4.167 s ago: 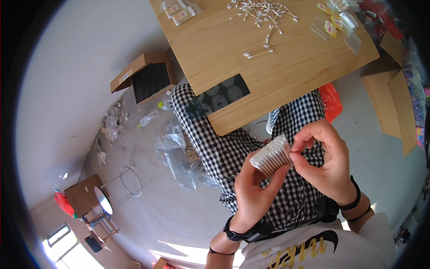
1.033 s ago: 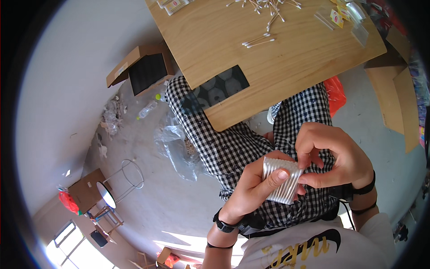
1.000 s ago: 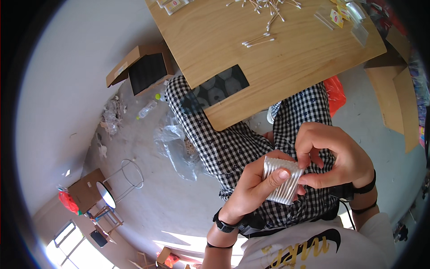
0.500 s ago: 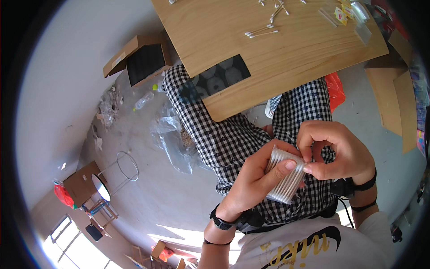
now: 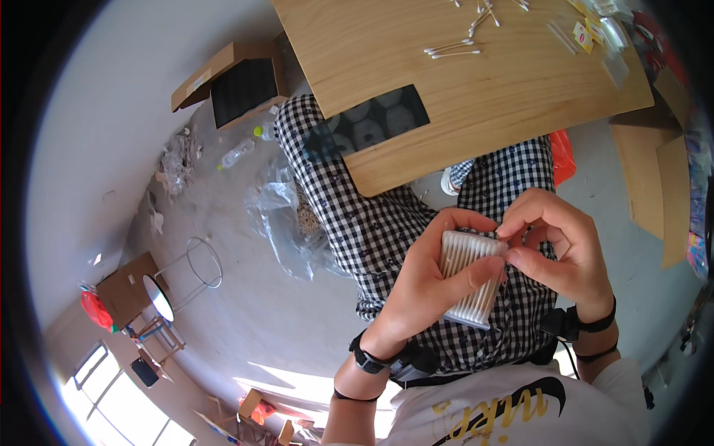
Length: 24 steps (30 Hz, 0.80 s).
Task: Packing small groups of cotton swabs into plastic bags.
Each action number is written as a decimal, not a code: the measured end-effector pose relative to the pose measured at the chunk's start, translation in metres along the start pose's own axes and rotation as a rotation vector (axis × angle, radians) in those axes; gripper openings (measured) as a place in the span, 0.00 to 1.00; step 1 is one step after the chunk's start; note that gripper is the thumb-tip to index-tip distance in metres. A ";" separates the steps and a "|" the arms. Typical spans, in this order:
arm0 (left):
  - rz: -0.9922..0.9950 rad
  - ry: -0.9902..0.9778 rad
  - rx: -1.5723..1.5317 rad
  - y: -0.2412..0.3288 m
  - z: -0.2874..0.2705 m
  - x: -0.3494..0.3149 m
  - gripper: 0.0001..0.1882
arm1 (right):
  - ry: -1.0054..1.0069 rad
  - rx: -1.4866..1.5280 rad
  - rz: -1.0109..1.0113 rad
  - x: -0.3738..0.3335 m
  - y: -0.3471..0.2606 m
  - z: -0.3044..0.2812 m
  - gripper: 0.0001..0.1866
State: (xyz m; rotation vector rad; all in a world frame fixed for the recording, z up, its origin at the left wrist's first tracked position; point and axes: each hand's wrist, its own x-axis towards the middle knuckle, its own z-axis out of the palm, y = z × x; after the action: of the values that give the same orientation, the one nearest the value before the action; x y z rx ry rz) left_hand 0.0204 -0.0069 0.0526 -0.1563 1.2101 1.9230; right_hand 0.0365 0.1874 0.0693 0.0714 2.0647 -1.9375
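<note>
Fingers of the left hand (image 5: pixel 422 288) clasp a swab pack (image 5: pixel 468 253), the right hand (image 5: pixel 569 260) pinching its corner (apparently adjusting that end); next calls for steady support.

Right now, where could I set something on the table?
The table is bare just left of the loose swabs, and between them, the dark patterned patch and the near edge. Yellow cards and clear plastic crowd the far right.

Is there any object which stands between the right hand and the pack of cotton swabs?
Nothing visible stands between them: the right hand is at the upper right corner of the pack, which the left hand holds.
</note>
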 end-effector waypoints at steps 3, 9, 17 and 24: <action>0.114 0.057 0.099 -0.004 -0.001 0.000 0.24 | 0.103 0.175 0.105 -0.001 0.003 0.006 0.12; 0.241 0.084 0.066 -0.015 -0.003 0.001 0.19 | 0.164 -0.070 0.009 -0.005 -0.005 0.014 0.12; 0.474 0.067 -0.029 -0.030 -0.003 0.005 0.18 | 0.244 -0.281 -0.143 -0.006 -0.006 0.028 0.14; 0.502 0.059 -0.077 -0.031 -0.002 0.005 0.19 | 0.253 -0.264 -0.187 -0.007 -0.006 0.029 0.15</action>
State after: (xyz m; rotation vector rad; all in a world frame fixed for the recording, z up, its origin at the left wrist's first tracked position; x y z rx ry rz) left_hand 0.0382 0.0005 0.0282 0.0587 1.3018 2.4132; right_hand 0.0471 0.1599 0.0756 0.0703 2.5603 -1.8158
